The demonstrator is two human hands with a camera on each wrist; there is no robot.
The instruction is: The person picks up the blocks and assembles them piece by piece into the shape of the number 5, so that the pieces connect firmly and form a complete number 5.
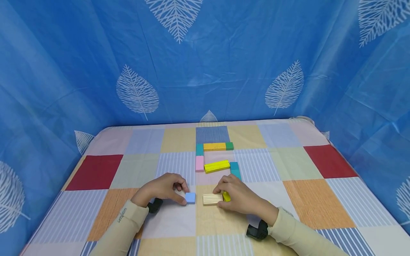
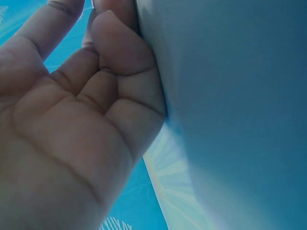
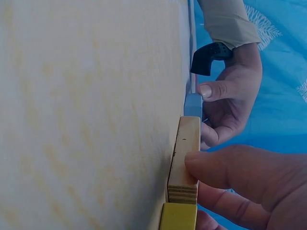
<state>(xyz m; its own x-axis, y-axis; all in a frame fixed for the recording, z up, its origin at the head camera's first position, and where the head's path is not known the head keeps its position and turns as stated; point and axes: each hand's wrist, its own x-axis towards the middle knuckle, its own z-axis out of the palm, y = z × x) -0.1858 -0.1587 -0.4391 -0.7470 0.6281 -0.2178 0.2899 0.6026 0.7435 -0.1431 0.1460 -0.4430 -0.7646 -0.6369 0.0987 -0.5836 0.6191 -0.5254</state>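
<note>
My left hand (image 1: 166, 187) pinches a light blue block (image 1: 190, 198) between thumb and fingers, low on the cloth. A plain wooden block (image 1: 211, 199) lies to its right, separated by a small gap, and my right hand (image 1: 240, 196) grips that one by its long sides. Partly hidden under the right hand, a yellow block (image 1: 226, 196) sits against the wooden block's right end. The right wrist view has the blue block (image 3: 193, 105), wooden block (image 3: 186, 153) and yellow block (image 3: 178, 218) roughly in line. In the left wrist view, curled fingers (image 2: 129, 96) show, but no block is visible.
Farther back lie an orange block (image 1: 214, 147), a green block (image 1: 229, 146), a teal block (image 1: 200, 149), a pink block (image 1: 199, 164), yellow blocks (image 1: 217, 166) set at a slant and teal blocks (image 1: 235, 170). A patchwork cloth (image 1: 134, 170) covers the table; blue curtains (image 1: 211, 57) surround it.
</note>
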